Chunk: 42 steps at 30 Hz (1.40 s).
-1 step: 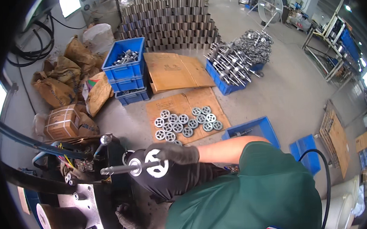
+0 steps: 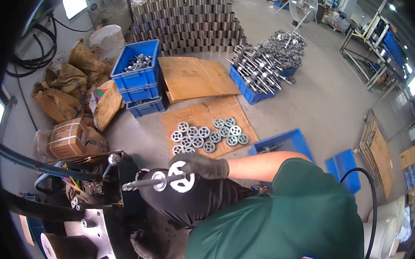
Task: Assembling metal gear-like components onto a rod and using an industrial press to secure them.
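My right hand [image 2: 209, 166], in a dark grey glove, is closed at the spoked handwheel [image 2: 188, 184] end of a metal shaft. The shaft [image 2: 146, 183] lies roughly level above my dark-trousered leg, its ridged tip [image 2: 128, 186] pointing left toward the machine. Partway along it sits a round flange [image 2: 159, 181]. Lower down, my left hand [image 2: 146, 249], gloved too, stays by the machine's front edge with its fingers curled; what they grip is hidden. The machine [image 2: 102, 235] has a pale metal top and a thick dark cylinder [image 2: 70, 249].
Several loose handwheels [image 2: 198, 141] lie on flat cardboard [image 2: 225, 110]. Stacked blue crates [image 2: 140, 81] and a blue bin heaped with shafts [image 2: 256, 72] stand beyond. Nearer are a blue tray [image 2: 296, 140] and another [image 2: 347, 168]. Sacks [image 2: 58, 103] and a strapped carton [image 2: 68, 138] sit left.
The shaft and handwheel in my right hand have shifted a little right and up, away from the machine. My left hand stays put. The whole view has moved slightly.
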Available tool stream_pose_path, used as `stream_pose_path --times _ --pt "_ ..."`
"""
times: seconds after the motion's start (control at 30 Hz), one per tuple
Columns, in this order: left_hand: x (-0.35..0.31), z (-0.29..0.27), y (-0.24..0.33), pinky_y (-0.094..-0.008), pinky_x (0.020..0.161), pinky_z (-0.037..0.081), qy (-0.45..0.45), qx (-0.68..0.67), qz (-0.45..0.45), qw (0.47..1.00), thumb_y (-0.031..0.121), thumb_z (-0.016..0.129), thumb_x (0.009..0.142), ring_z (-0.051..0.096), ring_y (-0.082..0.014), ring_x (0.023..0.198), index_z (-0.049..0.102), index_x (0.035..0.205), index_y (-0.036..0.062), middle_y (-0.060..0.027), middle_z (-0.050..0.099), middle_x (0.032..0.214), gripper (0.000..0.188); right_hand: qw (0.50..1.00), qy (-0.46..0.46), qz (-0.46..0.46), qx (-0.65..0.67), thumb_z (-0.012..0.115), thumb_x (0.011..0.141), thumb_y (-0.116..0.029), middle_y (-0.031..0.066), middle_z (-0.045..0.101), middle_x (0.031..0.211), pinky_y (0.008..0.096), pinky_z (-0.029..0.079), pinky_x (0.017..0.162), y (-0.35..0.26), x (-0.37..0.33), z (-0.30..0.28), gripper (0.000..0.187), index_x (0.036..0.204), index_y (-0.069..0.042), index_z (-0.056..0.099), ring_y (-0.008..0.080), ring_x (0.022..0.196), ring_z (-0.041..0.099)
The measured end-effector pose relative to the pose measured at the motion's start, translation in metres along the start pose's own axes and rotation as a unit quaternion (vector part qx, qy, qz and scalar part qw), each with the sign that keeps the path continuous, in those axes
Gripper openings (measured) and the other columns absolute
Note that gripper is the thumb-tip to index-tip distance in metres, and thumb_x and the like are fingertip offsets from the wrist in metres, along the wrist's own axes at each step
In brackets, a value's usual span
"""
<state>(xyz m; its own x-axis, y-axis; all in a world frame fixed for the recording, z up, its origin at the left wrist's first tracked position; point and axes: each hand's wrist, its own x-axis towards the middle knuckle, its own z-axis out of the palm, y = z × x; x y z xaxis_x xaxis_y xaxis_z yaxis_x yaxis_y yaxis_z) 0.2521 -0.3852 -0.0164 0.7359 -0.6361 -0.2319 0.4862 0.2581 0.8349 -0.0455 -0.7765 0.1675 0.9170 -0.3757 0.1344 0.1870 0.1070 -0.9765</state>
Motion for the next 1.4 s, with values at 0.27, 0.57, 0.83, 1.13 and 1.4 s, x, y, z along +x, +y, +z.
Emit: stream_pose_path --times 0.27,0.57,0.83,1.13,1.4 --pt "-0.034 0.036 -0.024 -0.0314 0.091 0.051 -0.023 0.415 0.043 0.908 0.029 0.057 0.110 0.062 -0.0154 0.096 0.068 0.117 0.0004 -0.0042 0.069 0.103 0.032 0.836 0.434 0.330 -0.069 0.064 0.099 -0.042 0.0051 0.070 0.080 0.0339 0.053 0.053 0.118 -0.176 -0.164 0.036 0.118 -0.011 0.067 0.0190 0.062 0.065" --pt "-0.050 0.048 -0.032 -0.0365 0.088 0.054 -0.091 0.569 -0.032 0.816 0.023 0.055 0.109 0.066 -0.0219 0.092 0.068 0.115 -0.0004 -0.0132 0.071 0.101 0.027 0.504 0.809 0.155 0.259 0.064 0.096 -0.040 0.0086 0.068 0.084 0.0494 0.055 0.058 0.227 -0.362 -0.246 0.026 0.101 -0.015 0.068 0.0259 0.066 0.065" --pt "-0.049 0.024 -0.039 -0.0360 0.084 0.054 -0.070 0.597 -0.092 0.794 0.024 0.056 0.109 0.066 -0.0204 0.088 0.069 0.113 -0.0017 -0.0126 0.072 0.097 0.029 0.596 0.638 0.475 0.112 0.053 0.100 -0.043 0.0085 0.070 0.118 0.0575 0.054 0.096 0.339 -0.453 -0.248 0.033 0.117 -0.018 0.068 0.0315 0.115 0.066" --pt "-0.053 0.003 -0.052 -0.0400 0.080 0.054 -0.057 0.608 -0.100 0.785 0.029 0.058 0.107 0.070 -0.0259 0.086 0.068 0.117 -0.0066 -0.0171 0.074 0.093 0.038 0.703 0.435 0.559 0.057 0.056 0.094 -0.030 0.0214 0.072 0.114 0.0536 0.056 0.096 0.332 -0.440 -0.238 0.033 0.116 -0.008 0.066 0.0372 0.107 0.071" --pt "-0.057 0.073 0.001 -0.0446 0.087 0.054 -0.091 0.665 0.037 0.740 0.020 0.064 0.102 0.069 -0.0403 0.096 0.070 0.107 0.0001 -0.0229 0.071 0.101 0.022 0.586 0.197 0.671 -0.410 0.052 0.102 -0.038 0.0200 0.059 0.149 0.0493 0.043 0.117 0.241 -0.333 -0.297 0.056 0.148 -0.006 0.058 0.0368 0.137 0.058"
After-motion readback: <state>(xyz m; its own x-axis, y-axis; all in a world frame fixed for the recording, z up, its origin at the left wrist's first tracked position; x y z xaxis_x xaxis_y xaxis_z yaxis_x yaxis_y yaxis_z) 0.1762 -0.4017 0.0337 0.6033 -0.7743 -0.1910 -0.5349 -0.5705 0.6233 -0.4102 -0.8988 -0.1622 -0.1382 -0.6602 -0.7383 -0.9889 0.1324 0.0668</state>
